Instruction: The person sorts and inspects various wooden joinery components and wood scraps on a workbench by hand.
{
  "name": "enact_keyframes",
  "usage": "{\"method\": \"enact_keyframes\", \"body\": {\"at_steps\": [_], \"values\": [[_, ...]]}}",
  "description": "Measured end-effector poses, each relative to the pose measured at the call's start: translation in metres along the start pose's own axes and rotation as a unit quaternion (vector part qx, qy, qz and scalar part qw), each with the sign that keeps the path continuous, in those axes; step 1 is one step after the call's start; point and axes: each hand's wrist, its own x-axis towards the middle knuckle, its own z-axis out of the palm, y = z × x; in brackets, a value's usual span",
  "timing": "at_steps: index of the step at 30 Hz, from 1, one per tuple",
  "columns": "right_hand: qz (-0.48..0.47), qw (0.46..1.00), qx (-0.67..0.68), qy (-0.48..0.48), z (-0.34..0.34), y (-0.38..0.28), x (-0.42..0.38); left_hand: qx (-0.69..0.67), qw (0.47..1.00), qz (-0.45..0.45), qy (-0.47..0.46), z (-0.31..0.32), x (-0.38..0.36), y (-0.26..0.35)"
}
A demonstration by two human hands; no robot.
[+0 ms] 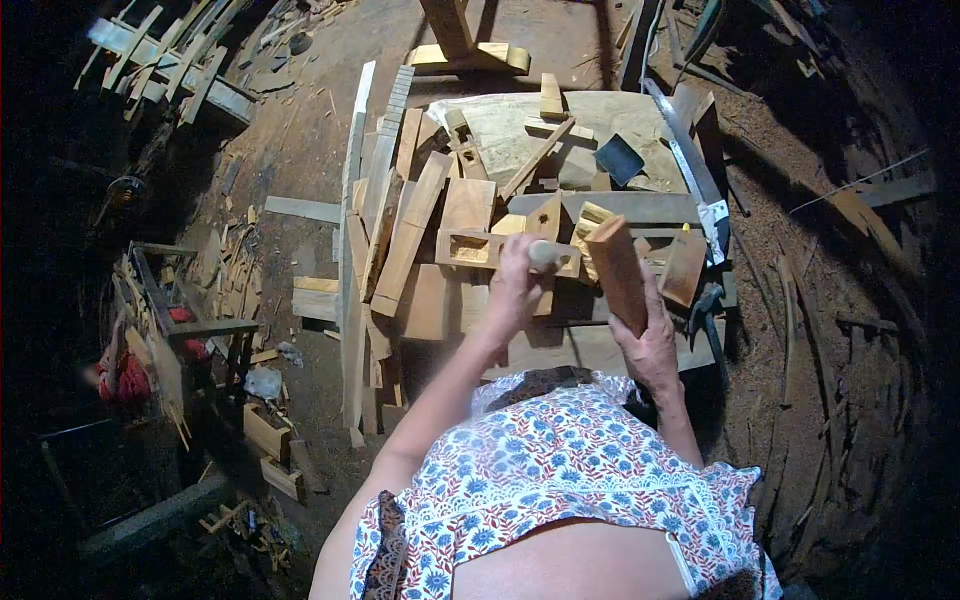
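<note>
My left hand (515, 285) is closed around a chisel (543, 256), whose pale round handle end points up; its blade is hidden. Below that hand lies a wooden piece (485, 250) with a rectangular mortise cut near its left end. A thick reddish-brown wooden block (617, 275) is gripped in my right hand (650, 345), raised and tilted just right of the chisel. Close behind the block shows a rough, pale-yellow piece of wood (588, 235). More boards lie under and around both hands.
A handsaw (690, 165) lies along the bench's right edge, with what looks like a hammer (707, 305) nearer me. A dark square plate (620, 160) rests on the pale slab (480, 115). Long boards (412, 235) line the left side. Another person in red (125, 375) is far left.
</note>
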Motion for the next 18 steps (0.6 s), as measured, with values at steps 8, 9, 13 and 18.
{"method": "enact_keyframes", "body": {"at_steps": [8, 9, 13, 18], "values": [[0.078, 0.996, 0.015, 0.028, -0.014, 0.014, -0.009, -0.133, 0.982, -0.090, 0.101, -0.034, -0.009, -0.011], [0.077, 0.997, 0.015, 0.027, -0.015, 0.015, -0.010, -0.133, 0.982, -0.090, 0.102, -0.037, -0.009, -0.011], [0.065, 0.997, -0.016, 0.046, -0.016, 0.018, -0.012, -0.090, 0.986, -0.100, 0.101, -0.053, -0.007, 0.004], [0.084, 0.996, -0.012, 0.034, -0.014, 0.017, -0.012, -0.121, 0.982, -0.084, 0.122, -0.058, -0.009, 0.004]]}}
